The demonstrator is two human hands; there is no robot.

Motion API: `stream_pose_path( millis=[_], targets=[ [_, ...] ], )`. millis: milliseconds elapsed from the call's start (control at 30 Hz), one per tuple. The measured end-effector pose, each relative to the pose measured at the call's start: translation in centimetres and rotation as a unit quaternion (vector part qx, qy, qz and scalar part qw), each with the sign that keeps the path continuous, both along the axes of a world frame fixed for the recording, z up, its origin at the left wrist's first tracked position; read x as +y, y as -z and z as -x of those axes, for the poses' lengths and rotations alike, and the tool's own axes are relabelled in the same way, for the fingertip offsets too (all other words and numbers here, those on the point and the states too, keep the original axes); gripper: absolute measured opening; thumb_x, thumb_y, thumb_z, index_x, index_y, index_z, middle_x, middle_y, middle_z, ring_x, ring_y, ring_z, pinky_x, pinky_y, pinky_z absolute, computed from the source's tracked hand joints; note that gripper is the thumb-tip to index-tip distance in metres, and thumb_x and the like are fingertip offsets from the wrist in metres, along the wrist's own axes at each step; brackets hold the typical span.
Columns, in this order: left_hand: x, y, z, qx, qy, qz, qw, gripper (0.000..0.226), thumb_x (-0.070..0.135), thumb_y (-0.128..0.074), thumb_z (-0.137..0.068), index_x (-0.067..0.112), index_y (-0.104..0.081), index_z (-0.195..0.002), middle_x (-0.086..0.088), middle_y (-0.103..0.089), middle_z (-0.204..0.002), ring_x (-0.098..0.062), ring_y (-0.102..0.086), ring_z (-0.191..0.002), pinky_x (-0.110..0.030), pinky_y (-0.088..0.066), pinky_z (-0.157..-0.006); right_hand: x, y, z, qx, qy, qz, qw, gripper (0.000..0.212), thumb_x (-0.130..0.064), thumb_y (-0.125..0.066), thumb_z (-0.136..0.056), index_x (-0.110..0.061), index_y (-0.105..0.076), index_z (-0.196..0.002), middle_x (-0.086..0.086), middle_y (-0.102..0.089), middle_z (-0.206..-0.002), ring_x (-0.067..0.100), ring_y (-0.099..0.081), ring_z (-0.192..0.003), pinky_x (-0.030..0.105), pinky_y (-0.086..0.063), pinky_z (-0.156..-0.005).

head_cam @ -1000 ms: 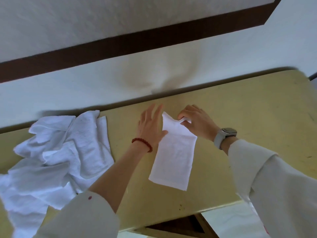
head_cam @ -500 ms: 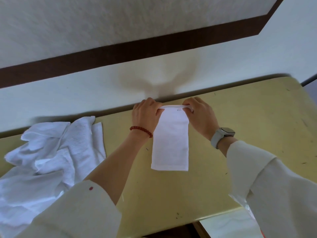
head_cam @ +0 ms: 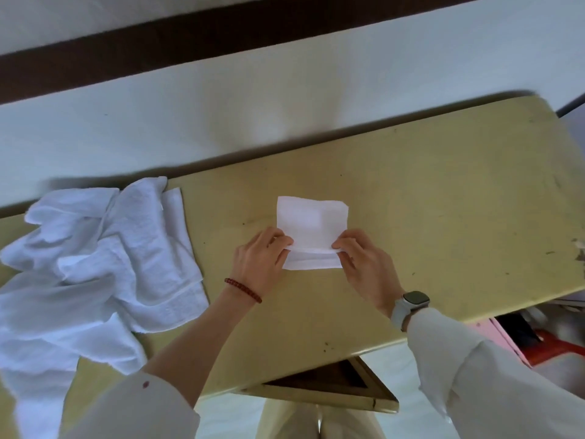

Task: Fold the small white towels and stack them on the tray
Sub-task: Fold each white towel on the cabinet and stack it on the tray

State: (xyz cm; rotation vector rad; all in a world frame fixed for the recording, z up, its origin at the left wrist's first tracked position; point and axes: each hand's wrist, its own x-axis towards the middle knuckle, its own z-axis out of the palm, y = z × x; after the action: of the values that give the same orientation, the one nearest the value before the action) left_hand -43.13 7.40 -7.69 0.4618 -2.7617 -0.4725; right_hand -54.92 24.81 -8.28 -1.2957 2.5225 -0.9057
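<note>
Head view: small white towel (head_cam: 311, 232) flat mid-surface (head_cam: 443, 217), soft thin terry, roughly square, top layer short of near edge. Left hand (head_cam: 261, 259) and right hand (head_cam: 367, 266) fingers clamped on that layer's near corners. Risk: uneven pull, skewed fold. Left of towel: rumpled towel heap (head_cam: 95, 264). Tray not visible.

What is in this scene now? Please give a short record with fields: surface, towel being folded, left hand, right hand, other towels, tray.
surface: yellow table against a pale wall
towel being folded: small white towel, flat, its upper layer ending short of the near edge
left hand: left hand pinches the fold's left end
right hand: right hand pinches the fold's right end
other towels: loose pile of white towels on the table's left
tray: not in view
</note>
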Motion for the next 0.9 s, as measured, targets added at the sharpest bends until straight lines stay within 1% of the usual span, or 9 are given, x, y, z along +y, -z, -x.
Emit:
stream_pose_path(
  millis=[100, 200, 367, 467, 567, 700, 767, 833, 900],
  targets=[
    [0.5, 0.8, -1.0, 0.000, 0.018, 0.013, 1.000, 0.023, 0.019, -0.048, -0.078, 0.016, -0.070, -0.073, 0.002, -0.066, -0.077, -0.011, -0.060, -0.069, -0.016, -0.040, -0.036, 0.5, 0.6, -0.7, 0.011, -0.002, -0.011, 1.000, 0.022, -0.016, -0.042, -0.084, -0.012, -0.063, -0.088, 0.003, -0.063, -0.097, 0.024, -0.059, -0.060, 0.029, -0.045, -0.039],
    [0.8, 1.4, -1.6, 0.007, 0.032, 0.007, 0.999, 0.024, 0.018, -0.047, -0.079, 0.013, -0.071, -0.075, 0.000, -0.066, -0.078, -0.009, -0.048, -0.080, -0.017, -0.042, -0.038, 0.7, 0.6, -1.1, 0.027, -0.003, -0.018, 0.999, 0.024, -0.015, -0.041, -0.083, -0.012, -0.064, -0.088, 0.004, -0.063, -0.094, 0.023, -0.059, -0.061, 0.029, -0.044, -0.037],
    [1.0, 2.2, -2.1, 0.007, 0.052, -0.001, 0.999, 0.025, 0.020, -0.048, -0.082, 0.012, -0.070, -0.076, 0.000, -0.066, -0.079, -0.011, -0.054, -0.075, -0.018, -0.043, -0.040, 0.8, 0.7, -1.1, 0.038, -0.006, -0.026, 0.999, 0.026, -0.014, -0.041, -0.084, -0.011, -0.066, -0.088, 0.007, -0.063, -0.094, 0.021, -0.060, -0.064, 0.028, -0.044, -0.035],
    [0.9, 2.8, -2.4, 0.009, 0.058, -0.016, 0.998, 0.025, 0.020, -0.047, -0.083, 0.011, -0.070, -0.078, 0.000, -0.067, -0.081, -0.008, -0.048, -0.080, -0.019, -0.045, -0.043, 0.9, 0.9, -1.2, 0.045, -0.012, -0.036, 0.998, 0.019, -0.004, -0.054, -0.080, -0.012, -0.067, -0.090, 0.009, -0.063, -0.097, 0.022, -0.062, -0.072, 0.027, -0.044, -0.036],
    [1.0, 3.1, -2.6, 0.004, 0.063, -0.019, 0.998, 0.025, 0.020, -0.047, -0.082, 0.010, -0.070, -0.079, -0.001, -0.067, -0.084, -0.008, -0.047, -0.082, -0.019, -0.047, -0.044, 1.2, 1.0, -1.3, 0.050, -0.025, -0.045, 0.997, 0.026, 0.005, -0.064, -0.072, -0.011, -0.069, -0.091, 0.012, -0.063, -0.098, 0.025, -0.064, -0.078, 0.027, -0.045, -0.037],
    [1.0, 3.2, -2.7, 0.004, 0.076, -0.021, 0.997, 0.026, 0.020, -0.047, -0.082, 0.009, -0.070, -0.079, -0.002, -0.067, -0.084, -0.008, -0.047, -0.083, -0.020, -0.049, -0.044, 1.5, 1.3, -1.4, 0.062, -0.033, -0.041, 0.997, 0.026, -0.005, -0.050, -0.077, -0.013, -0.068, -0.094, 0.011, -0.062, -0.097, 0.022, -0.056, -0.086, 0.029, -0.045, -0.035],
    [0.9, 3.3, -2.8, 0.003, 0.077, -0.016, 0.997, 0.026, 0.020, -0.046, -0.082, 0.010, -0.070, -0.079, -0.001, -0.068, -0.084, -0.008, -0.047, -0.082, -0.020, -0.049, -0.045, 1.7, 1.7, -1.4, 0.057, -0.036, -0.038, 0.997, 0.029, 0.004, -0.059, -0.072, -0.012, -0.068, -0.095, 0.013, -0.062, -0.097, 0.019, -0.047, -0.090, 0.030, -0.047, -0.036],
    [0.9, 3.5, -2.7, 0.007, 0.079, -0.009, 0.997, 0.027, 0.020, -0.046, -0.082, 0.011, -0.071, -0.077, 0.000, -0.068, -0.082, -0.007, -0.046, -0.082, -0.020, -0.049, -0.044, 1.9, 2.0, -1.4, 0.057, -0.039, -0.036, 0.997, 0.037, 0.011, -0.065, -0.066, -0.009, -0.068, -0.097, 0.014, -0.063, -0.097, 0.018, -0.045, -0.094, 0.030, -0.048, -0.037],
    [0.8, 3.5, -2.4, 0.012, 0.081, 0.008, 0.997, 0.026, 0.021, -0.048, -0.082, 0.013, -0.071, -0.073, 0.002, -0.068, -0.079, -0.008, -0.046, -0.085, -0.020, -0.049, -0.047, 2.2, 2.2, -1.4, 0.077, -0.052, -0.033, 0.995, 0.038, 0.009, -0.060, -0.067, -0.009, -0.067, -0.100, 0.014, -0.063, -0.100, 0.019, -0.045, -0.101, 0.031, -0.050, -0.040]
  ],
)
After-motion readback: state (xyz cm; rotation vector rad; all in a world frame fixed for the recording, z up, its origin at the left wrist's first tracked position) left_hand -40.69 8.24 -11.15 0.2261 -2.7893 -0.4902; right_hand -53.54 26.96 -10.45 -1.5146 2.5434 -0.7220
